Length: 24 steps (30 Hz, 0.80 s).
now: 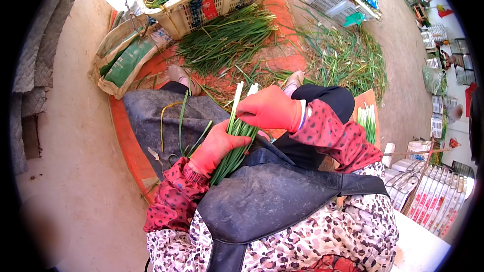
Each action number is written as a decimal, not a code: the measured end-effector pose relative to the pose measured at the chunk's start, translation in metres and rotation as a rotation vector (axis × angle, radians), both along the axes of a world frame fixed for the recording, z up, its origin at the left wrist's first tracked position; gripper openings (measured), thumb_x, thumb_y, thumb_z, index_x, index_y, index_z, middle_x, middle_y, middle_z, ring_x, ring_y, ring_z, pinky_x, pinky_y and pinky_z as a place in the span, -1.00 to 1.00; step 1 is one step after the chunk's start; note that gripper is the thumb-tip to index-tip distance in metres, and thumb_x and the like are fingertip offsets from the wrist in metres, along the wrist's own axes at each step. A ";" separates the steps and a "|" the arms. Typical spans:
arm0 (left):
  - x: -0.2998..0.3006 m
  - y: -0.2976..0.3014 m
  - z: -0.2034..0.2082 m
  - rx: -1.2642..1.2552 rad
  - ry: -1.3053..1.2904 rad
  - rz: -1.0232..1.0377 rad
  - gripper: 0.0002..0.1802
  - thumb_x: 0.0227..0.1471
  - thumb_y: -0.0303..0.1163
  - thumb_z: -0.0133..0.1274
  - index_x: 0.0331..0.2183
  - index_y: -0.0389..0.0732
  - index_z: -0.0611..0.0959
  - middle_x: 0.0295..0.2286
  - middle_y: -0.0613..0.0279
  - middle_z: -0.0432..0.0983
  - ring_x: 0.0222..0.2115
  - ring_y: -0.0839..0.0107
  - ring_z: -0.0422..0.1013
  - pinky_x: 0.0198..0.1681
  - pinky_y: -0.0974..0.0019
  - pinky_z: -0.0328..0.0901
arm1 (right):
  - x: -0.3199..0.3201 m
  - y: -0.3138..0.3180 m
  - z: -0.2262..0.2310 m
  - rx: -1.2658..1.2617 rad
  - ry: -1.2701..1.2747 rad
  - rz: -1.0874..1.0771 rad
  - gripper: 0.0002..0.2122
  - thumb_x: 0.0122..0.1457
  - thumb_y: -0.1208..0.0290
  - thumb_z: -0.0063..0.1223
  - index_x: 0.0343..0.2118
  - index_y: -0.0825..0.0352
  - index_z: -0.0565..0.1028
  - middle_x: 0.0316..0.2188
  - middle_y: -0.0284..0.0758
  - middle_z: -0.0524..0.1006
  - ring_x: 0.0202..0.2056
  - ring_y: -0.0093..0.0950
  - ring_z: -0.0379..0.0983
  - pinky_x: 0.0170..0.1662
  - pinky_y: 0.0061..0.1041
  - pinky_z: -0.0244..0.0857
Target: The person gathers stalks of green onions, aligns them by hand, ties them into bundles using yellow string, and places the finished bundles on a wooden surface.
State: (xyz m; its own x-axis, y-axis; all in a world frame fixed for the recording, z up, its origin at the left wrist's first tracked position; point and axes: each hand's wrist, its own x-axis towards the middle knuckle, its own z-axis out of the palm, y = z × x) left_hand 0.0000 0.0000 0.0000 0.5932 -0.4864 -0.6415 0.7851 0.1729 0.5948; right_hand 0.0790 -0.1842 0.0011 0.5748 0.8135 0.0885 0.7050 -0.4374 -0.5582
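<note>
A bunch of long green chives (pixel 237 146) with white lower ends lies slanted over my lap. My left hand (pixel 216 147), in a red-orange glove, wraps round the middle of it. In a matching glove, my right hand (pixel 272 109) is closed at the white ends (pixel 239 93), its fingertips pressed against the stalks. The right fingertips are partly hidden from above. Beneath both hands spreads a dark apron (pixel 262 196), with a few loose green and yellow blades on its left part.
Ahead, a pile of chives (pixel 227 38) lies on an orange sheet (pixel 285 15) before a full white crate (pixel 212 7). A sack (pixel 128 63) stands left of it. Leaf scraps (pixel 348 58) litter the right floor. Trimmed chives (pixel 367 123) lie by my right arm; crates (pixel 436 199) are stacked behind.
</note>
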 end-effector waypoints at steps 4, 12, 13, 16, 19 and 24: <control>0.001 0.007 -0.006 0.013 -0.014 -0.015 -0.62 -0.11 -0.60 0.14 -0.16 -0.32 0.51 -0.42 0.22 0.52 -0.52 0.44 0.46 -0.44 0.37 0.39 | 0.035 -0.017 0.009 -0.045 -0.465 -0.120 -0.92 -0.14 0.42 0.08 -0.55 0.21 0.42 -0.67 -0.31 0.39 -0.62 -0.27 0.39 -0.55 -0.34 0.29; -0.009 0.001 -0.011 0.090 -0.066 -0.027 -0.63 -0.11 -0.61 0.13 -0.17 -0.30 0.52 -0.44 0.24 0.51 -0.57 0.46 0.43 -0.50 0.40 0.35 | 0.143 -0.129 0.049 -0.407 -0.235 -0.994 -0.67 0.03 0.21 0.12 -0.11 0.11 0.50 -0.31 -0.29 0.57 -0.30 -0.30 0.51 -0.23 -0.36 0.37; -0.011 0.003 -0.011 0.116 -0.056 -0.028 -0.63 -0.11 -0.61 0.13 -0.16 -0.30 0.52 -0.44 0.24 0.51 -0.57 0.46 0.43 -0.50 0.40 0.35 | 0.130 -0.106 0.034 -0.241 -0.104 -0.765 -0.63 0.02 0.14 0.12 -0.08 0.10 0.49 -0.26 -0.27 0.56 -0.25 -0.33 0.50 -0.18 -0.38 0.36; -0.010 0.004 -0.006 0.162 -0.064 -0.076 -0.62 -0.11 -0.61 0.11 -0.15 -0.30 0.52 -0.46 0.26 0.50 -0.58 0.47 0.42 -0.50 0.42 0.34 | 0.062 -0.014 0.027 -0.204 0.225 -0.229 -0.51 -0.03 0.02 0.16 -0.06 0.17 0.48 -0.20 -0.23 0.55 -0.16 -0.28 0.49 -0.08 -0.39 0.34; -0.012 0.008 -0.007 0.144 -0.005 -0.105 -0.59 -0.10 -0.60 0.10 -0.12 -0.30 0.51 -0.44 0.23 0.52 -0.58 0.47 0.42 -0.51 0.42 0.34 | 0.033 0.025 0.005 -0.360 0.541 -0.072 -0.62 -0.01 0.01 0.13 -0.35 0.29 0.58 -0.44 -0.21 0.58 -0.36 -0.29 0.52 -0.21 -0.36 0.36; -0.006 0.012 0.003 0.000 0.063 -0.023 -0.53 -0.10 -0.50 0.11 -0.07 -0.32 0.48 -0.29 0.01 0.57 -0.59 0.48 0.43 -0.55 0.46 0.34 | 0.042 0.012 -0.022 0.092 0.579 -0.392 -0.70 0.05 0.16 0.03 -0.50 0.35 0.56 -0.50 -0.18 0.57 -0.47 -0.28 0.51 -0.35 -0.34 0.37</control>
